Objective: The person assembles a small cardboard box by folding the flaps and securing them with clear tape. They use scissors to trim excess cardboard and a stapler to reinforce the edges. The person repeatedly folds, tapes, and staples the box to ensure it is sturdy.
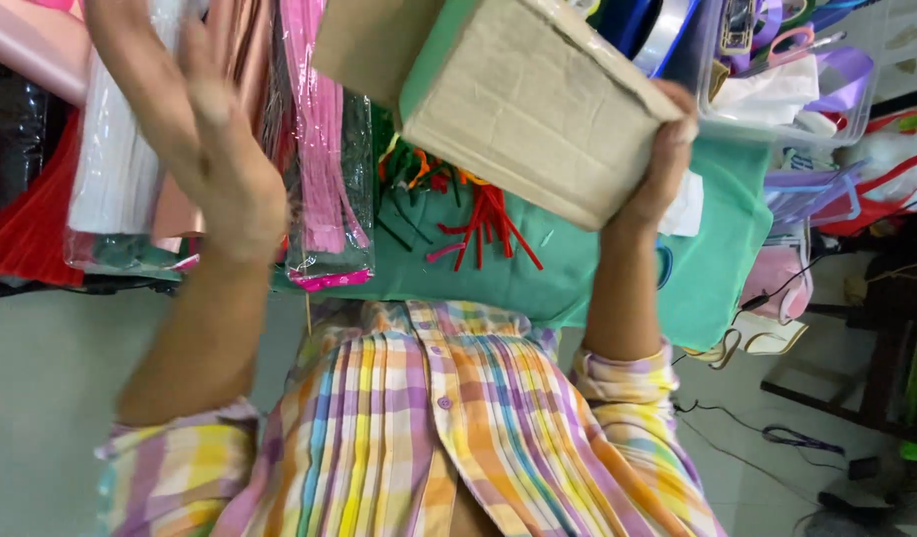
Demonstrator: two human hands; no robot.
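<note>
Cardboard box (pixel 538 109): it is up off the table, tilted, in the right half of the view above the green cloth (pixel 712 268). One brown flap stands open at its far left corner. What is inside cannot be seen.

Nearest is the person's checked pastel shirt (pixel 448 438), with both sleeves rolled back from bare forearms. The right hand (pixel 662 164) grips the box at its right edge, fingers curled over the rim and the palm against the side. The left hand (pixel 225 169) is raised on the left and blurred, its fingers spread, holding nothing and well apart from the box.

As things lie, the box has been lifted and rests on nothing, and only one hand carries it.

Under the box, loose red sticks (pixel 488 224) lie on the cloth, mixed with a few green and orange ones. To their left are a clear packet of pink strips (pixel 324 149) and a packet of white material (pixel 115 149). At the far right, a clear plastic tub (pixel 776 109) holds ribbons and small oddments.

The table is crowded with craft goods. A pale floor (pixel 41 398) shows at the near left, and thin dark cables (pixel 776 438) trail over it at the near right.
</note>
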